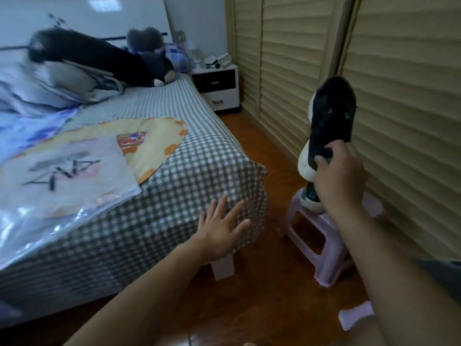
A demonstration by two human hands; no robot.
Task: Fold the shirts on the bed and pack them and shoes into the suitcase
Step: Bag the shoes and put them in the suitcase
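Head view | right hand grips shoe | left hand spread flat on bed

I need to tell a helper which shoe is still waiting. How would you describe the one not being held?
Find the slatted wardrobe doors; a pink plastic stool stands before them. The shoe on the stool rests there, unlike the black-and-white shoe the right hand grips above.

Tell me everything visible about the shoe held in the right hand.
The shoe is black on top with a white sole edge along its left side, its surface looking soft, perhaps suede or fabric; blur hides finer detail. It is held up in the air, toe upward, in front of the slatted wardrobe doors. The right hand grips its lower end, fingers curled round it. Nothing else touches it.
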